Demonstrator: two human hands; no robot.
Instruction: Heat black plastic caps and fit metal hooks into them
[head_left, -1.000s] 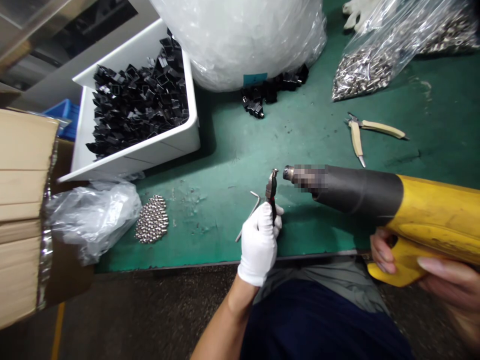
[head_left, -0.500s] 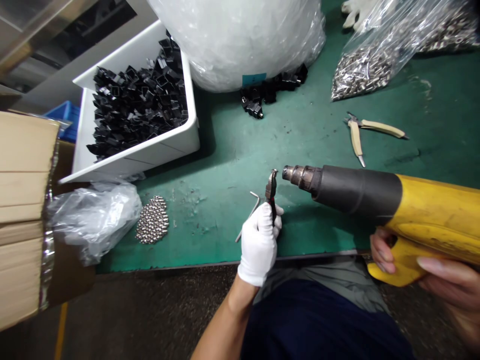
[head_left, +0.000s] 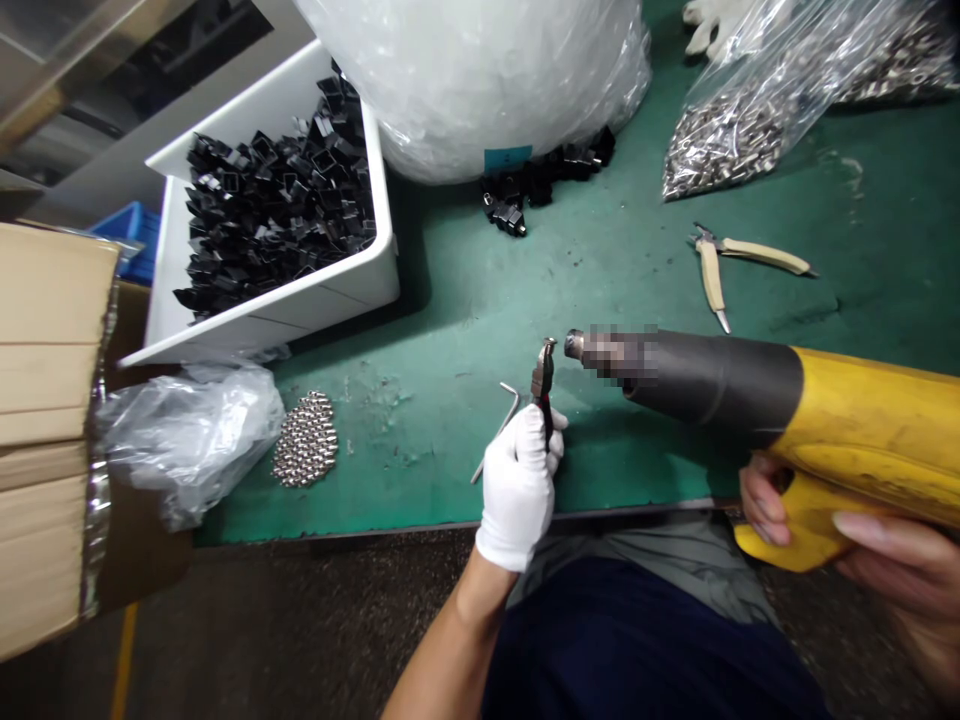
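My left hand (head_left: 517,490), in a white glove, is closed around a pair of pliers (head_left: 541,375) that points away from me. At the tip of the jaws sits a small shiny metal part (head_left: 550,342). My bare right hand (head_left: 892,565) grips the handle of a yellow heat gun (head_left: 877,430) with a black barrel. Its nozzle (head_left: 574,344) faces the metal part from the right, a small gap apart. Beside the gloved hand, a hex key (head_left: 498,432) lies on the green table, partly hidden by that hand.
A white bin (head_left: 386,240) holds many black plastic pieces. Small metal parts (head_left: 306,440) are grouped near a clear plastic bag (head_left: 195,430). Cream-handled pliers (head_left: 716,270) lie beyond the heat gun. Behind are a large plastic sack (head_left: 502,80), black pieces (head_left: 510,205) and a bag of metal parts (head_left: 727,140).
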